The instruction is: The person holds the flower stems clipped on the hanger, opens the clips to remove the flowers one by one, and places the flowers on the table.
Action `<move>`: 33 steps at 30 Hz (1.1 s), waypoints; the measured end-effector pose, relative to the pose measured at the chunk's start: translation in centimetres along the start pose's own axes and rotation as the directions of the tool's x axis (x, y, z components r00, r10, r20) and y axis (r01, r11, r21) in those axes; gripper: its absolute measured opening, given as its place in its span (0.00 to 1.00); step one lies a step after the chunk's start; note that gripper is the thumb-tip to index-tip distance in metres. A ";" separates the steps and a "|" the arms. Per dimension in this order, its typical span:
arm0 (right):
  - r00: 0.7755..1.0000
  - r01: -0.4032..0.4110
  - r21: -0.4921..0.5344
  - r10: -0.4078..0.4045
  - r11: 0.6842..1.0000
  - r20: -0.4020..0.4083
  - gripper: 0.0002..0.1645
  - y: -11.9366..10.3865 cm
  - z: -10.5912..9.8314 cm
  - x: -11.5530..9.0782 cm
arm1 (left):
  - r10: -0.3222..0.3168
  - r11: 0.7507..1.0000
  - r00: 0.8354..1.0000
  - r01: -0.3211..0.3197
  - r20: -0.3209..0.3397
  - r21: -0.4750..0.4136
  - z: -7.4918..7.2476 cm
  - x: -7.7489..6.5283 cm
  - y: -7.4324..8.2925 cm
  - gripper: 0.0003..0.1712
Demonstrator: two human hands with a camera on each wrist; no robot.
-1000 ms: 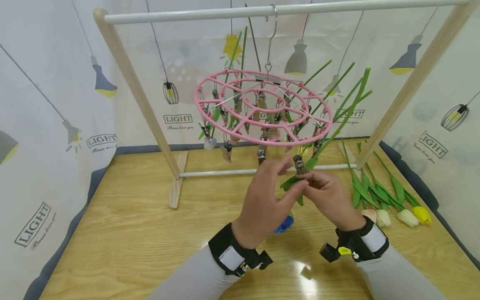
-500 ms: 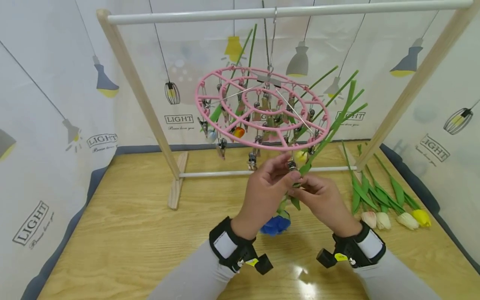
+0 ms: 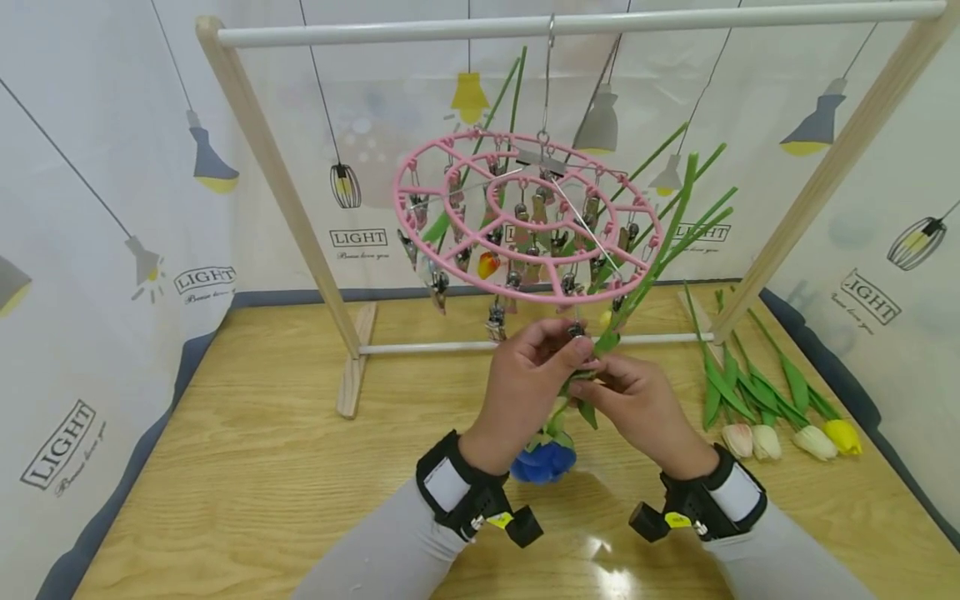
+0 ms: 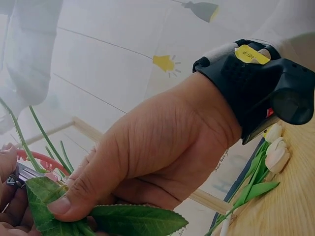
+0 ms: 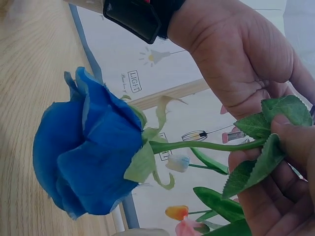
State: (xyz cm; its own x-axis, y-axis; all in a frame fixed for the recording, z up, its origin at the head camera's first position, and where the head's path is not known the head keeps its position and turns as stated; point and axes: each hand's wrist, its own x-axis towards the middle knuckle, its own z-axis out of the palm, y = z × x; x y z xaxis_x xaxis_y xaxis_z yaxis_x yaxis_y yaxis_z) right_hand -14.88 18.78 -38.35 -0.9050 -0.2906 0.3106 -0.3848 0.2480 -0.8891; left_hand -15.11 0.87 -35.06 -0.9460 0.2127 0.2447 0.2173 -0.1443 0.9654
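Observation:
In the head view my left hand (image 3: 513, 396) pinches a metal clip (image 3: 576, 331) hanging from the pink round rack (image 3: 517, 292). Close beside it, my right hand (image 3: 641, 404) pinches the leafy stem of an upside-down blue rose (image 3: 543, 462). The right wrist view shows the rose's large blue bloom (image 5: 91, 152), its stem and toothed leaves (image 5: 253, 172) between finger and thumb. From the left wrist, the right thumb presses on a green leaf (image 4: 44, 196), right against the clip (image 4: 24, 172) at the left fingers. Where the stem meets the clip is partly hidden.
A wooden stand with a white top bar (image 3: 375, 33) carries the rack by its hook. Several clips dangle from the rack, some with flowers, stems pointing up, including an orange tulip (image 3: 489, 264). More tulips (image 3: 765, 440) lie on the table at right.
The rack has turned a little, shifting its clips and stems. Both hands have drawn together at the clip and moved slightly left, while the blue rose has come further into view below.

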 end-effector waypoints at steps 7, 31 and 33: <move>1.000 0.001 0.014 -0.001 1.000 0.006 0.07 -0.3 0.3 0.0 | -0.014 0.999 1.000 0.014 -0.012 -0.031 0.0 -0.1 0.1 0.18; 1.000 0.008 0.028 -0.008 1.000 0.025 0.04 -0.3 0.7 0.0 | 0.026 0.998 0.999 -0.024 0.027 -0.061 -0.4 -0.2 0.1 0.10; 1.000 0.007 0.028 -0.008 1.000 0.026 0.04 -0.3 0.7 0.0 | 0.032 0.998 0.999 -0.031 0.028 -0.060 -0.4 -0.2 0.1 0.09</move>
State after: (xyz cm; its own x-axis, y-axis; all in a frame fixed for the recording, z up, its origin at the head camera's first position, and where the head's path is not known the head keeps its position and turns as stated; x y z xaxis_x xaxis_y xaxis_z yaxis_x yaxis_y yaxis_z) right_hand -14.66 18.04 -38.35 -0.8968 -0.3169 0.3086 -0.3860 0.2197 -0.8960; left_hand -15.03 0.40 -35.07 -0.9314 0.2348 0.2783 0.2312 -0.2089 0.9502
